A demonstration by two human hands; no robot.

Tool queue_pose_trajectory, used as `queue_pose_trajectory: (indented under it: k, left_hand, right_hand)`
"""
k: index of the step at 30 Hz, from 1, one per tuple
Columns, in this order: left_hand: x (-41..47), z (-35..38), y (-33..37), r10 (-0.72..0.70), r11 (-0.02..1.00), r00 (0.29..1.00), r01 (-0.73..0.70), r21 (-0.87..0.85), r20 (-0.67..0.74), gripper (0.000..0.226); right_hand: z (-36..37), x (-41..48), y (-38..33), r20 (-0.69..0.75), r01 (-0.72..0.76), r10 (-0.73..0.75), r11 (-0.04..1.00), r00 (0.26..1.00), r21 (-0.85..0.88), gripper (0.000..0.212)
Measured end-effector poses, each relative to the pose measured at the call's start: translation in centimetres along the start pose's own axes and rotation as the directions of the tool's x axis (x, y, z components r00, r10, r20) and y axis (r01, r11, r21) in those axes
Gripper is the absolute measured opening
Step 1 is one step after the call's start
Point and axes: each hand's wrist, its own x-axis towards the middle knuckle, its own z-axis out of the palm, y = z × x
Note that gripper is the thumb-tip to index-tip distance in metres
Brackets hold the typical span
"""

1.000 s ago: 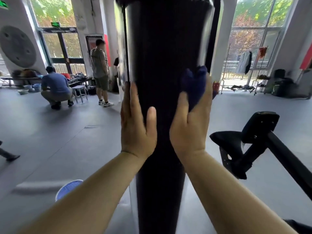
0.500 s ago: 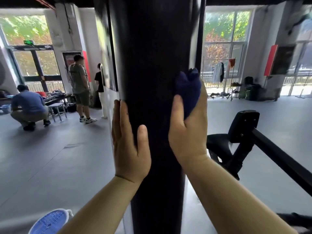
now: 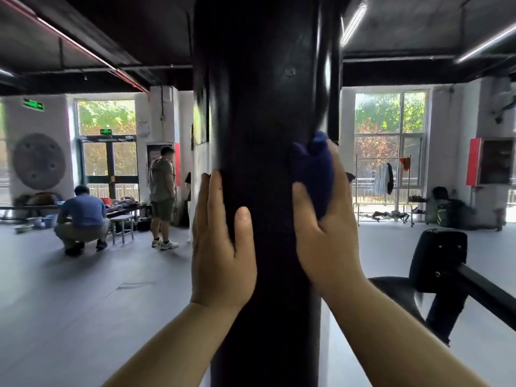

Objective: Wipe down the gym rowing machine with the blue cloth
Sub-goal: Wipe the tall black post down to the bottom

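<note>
Fingers point(image 3: 212, 196) of your left hand point(image 3: 220, 247) lie straight and flat against the left side of the rower's column point(image 3: 259, 135). They point up, and the thumb is spread onto the near face. That hand holds nothing and only steadies.

The column fills the middle of your view, black and broad, with its long axis vertical.

On its right edge the cloth point(image 3: 312, 174) is bunched up and touching the surface, just above your right palm. Your right hand point(image 3: 326, 247) grips it, thumb on the near side and fingers curled round the right side, so the cloth sits between them and the column. This is the hand nearer the work.

Because the column runs up and down, I judge the coming stroke should run along it, with the cloth pressed leftward into the surface. A long stretch of column rises above the cloth, and you can't tell whether it is clean.

Lower and to the right, the rail point(image 3: 488, 297) and its black pad point(image 3: 441, 255) stand well apart from both hands.
</note>
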Motion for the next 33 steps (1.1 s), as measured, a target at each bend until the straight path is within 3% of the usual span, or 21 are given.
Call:
queue_pose_trajectory:
  k: [4,7,9,11,14,18,22,25,33]
  left_hand:
    - [-0.2,0.2,-0.8,0.034,0.999,0.999,-0.034,0.013,-0.029,0.06]
    - [-0.4,0.2,-1.3,0.048,0.999,0.998,-0.048,0.012,-0.035,0.068]
    - [-0.8,0.3,-1.5,0.038,0.999,0.999,-0.038,0.022,-0.035,0.069]
    - [-1.3,0.3,-1.7,0.05,0.998,0.998,-0.05,0.025,-0.029,0.067]
    - [-2.3,0.2,-1.9,0.065,0.998,0.998,-0.064,0.025,-0.014,0.062]
    - [-4.0,0.3,-2.3,0.083,0.996,0.996,-0.082,0.042,-0.029,0.068]
    - [-3.8,0.4,-3.0,0.079,0.996,0.997,-0.08,-0.05,-0.027,0.06]
    - [-3.8,0.2,-3.1,0.06,0.988,0.998,-0.063,-0.139,-0.025,0.052]
    - [-5.2,-0.6,-3.2,0.023,0.971,1.0,-0.027,-0.237,-0.021,0.045]
  right_hand:
    - [0.0,-8.3,2.0,0.025,0.008,-0.006,0.996,1.0,-0.087,0.069]
    - [-0.2,-7.0,2.2,0.062,0.002,0.004,0.996,0.998,-0.094,0.068]
    - [-0.4,-3.3,1.9,0.059,0.036,-0.033,0.999,0.998,-0.039,0.059]
    - [-0.5,-0.2,1.0,0.041,-0.02,0.018,0.998,0.999,0.058,0.04]
    - [0.0,-1.9,1.5,0.004,-0.05,0.05,0.992,0.999,0.113,0.02]
    - [-0.1,-6.9,2.7,0.007,0.012,-0.013,0.998,1.0,0.057,0.03]
    - [0.0,-2.1,1.8,-0.028,0.051,-0.051,0.999,0.998,-0.018,0.045]
    - [0.6,-0.8,0.9,-0.04,0.179,-0.181,0.983,0.983,-0.044,0.053]
    - [-1.5,-11.8,5.4,0.263,0.408,-0.346,0.882,0.901,-0.238,0.06]
